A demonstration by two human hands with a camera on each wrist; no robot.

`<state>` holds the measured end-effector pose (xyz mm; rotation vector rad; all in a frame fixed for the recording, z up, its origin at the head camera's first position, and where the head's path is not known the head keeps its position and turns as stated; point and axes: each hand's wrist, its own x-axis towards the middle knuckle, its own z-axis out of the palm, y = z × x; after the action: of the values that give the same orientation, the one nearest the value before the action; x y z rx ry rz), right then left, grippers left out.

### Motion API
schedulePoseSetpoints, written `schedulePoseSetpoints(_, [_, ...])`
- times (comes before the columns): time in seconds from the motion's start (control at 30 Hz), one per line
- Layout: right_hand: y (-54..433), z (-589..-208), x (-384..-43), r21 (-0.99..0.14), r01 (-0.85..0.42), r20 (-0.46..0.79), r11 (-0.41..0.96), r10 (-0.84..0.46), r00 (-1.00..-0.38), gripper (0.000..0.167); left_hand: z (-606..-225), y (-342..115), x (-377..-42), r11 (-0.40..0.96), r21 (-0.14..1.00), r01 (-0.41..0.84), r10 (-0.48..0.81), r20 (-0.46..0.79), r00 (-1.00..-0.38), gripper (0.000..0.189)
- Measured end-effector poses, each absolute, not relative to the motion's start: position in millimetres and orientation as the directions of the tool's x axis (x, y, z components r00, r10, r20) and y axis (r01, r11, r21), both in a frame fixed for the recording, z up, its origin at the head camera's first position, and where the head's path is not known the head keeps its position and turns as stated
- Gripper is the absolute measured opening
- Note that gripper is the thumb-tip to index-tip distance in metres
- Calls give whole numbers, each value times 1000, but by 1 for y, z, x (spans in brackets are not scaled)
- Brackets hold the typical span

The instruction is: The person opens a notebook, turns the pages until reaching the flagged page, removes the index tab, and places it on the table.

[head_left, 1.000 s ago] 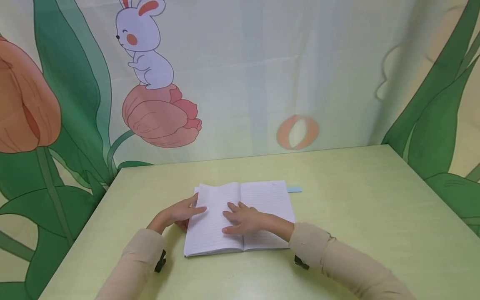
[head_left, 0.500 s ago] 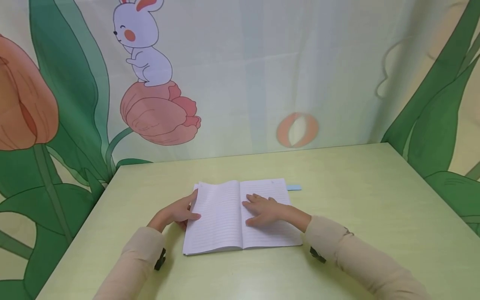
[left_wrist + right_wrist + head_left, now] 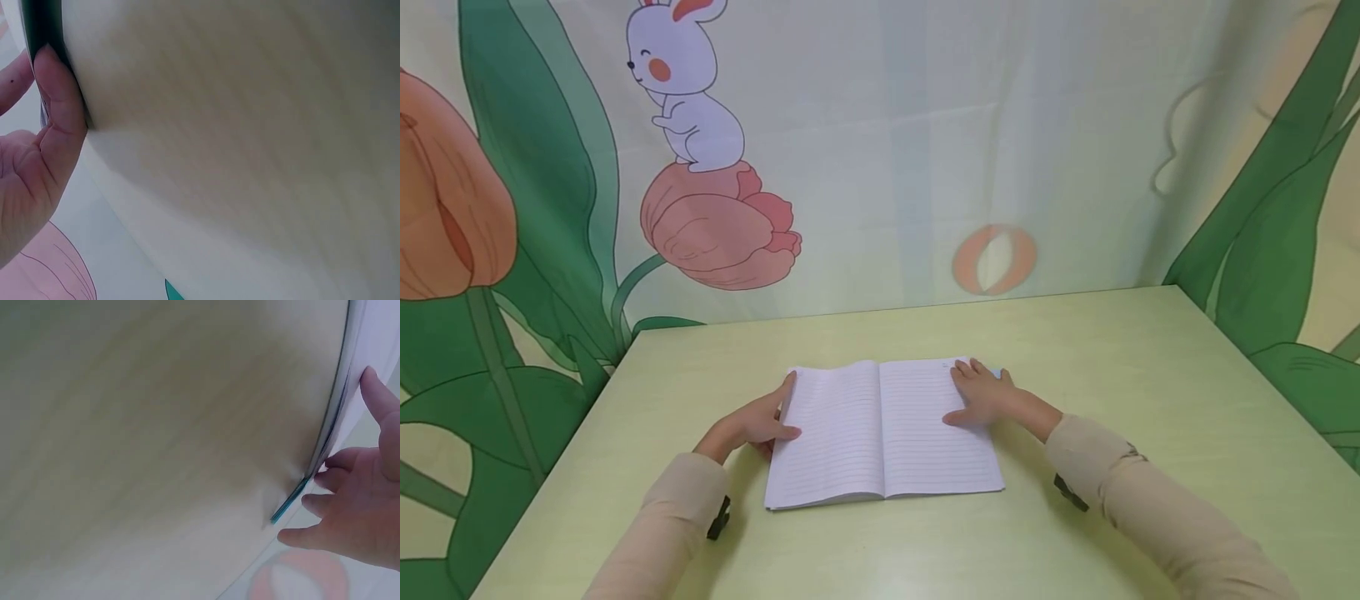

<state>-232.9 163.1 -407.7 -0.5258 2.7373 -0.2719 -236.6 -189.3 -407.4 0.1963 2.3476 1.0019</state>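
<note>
A notebook (image 3: 917,454) with lined white pages lies spread on the table in the head view. My left hand (image 3: 758,419) grips its left edge, thumb over the page and other fingers underneath. In the left wrist view, fingers (image 3: 59,100) of that hand reach under the dark cover. My right hand (image 3: 985,395) rests by the upper right corner of the right page, its fingers extended and apart. Beside those fingers a flat blue strip (image 3: 289,501) sticks out from the notebook's edge, mostly covered by the hand in the head view.
The pale wood-look table (image 3: 880,550) surrounds the notebook. Behind it hangs a printed curtain (image 3: 865,167) with a rabbit and tulips. Both sleeves (image 3: 685,492) are beige, with a dark device under each wrist.
My right hand has slid rightward from the middle of the notebook, across the right page to its outer edge. The left hand stays at the left edge, its thumb slightly drawn back.
</note>
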Motion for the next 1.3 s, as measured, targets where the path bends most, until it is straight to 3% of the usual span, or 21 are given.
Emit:
schedulePoseSetpoints(0.33, [169, -407, -237, -265, -311, -301, 913, -384, -873, 85, -408, -188, -236, 731, 679, -72, 322, -436, -841, 82])
schedulePoseSetpoints(0.63, [161, -407, -232, -299, -411, -235, 862, -483, -843, 65, -410, -189, -237, 742, 666, -73, 314, -442, -840, 81])
schedulePoseSetpoints(0.83, [134, -404, -219, -334, -462, -211, 821, -543, -813, 57, -411, -189, -238, 738, 670, -78, 310, -440, -843, 80])
schedulePoseSetpoints(1.1, [87, -398, -200, -533, -410, -240, 740, -597, -765, 65, -407, -190, -238, 736, 670, -102, 305, -462, -833, 61])
schedulePoseSetpoints(1.3, [56, -401, -194, -506, -466, -232, 726, -634, -737, 61, -406, -188, -239, 715, 673, -191, 252, -503, -827, 73])
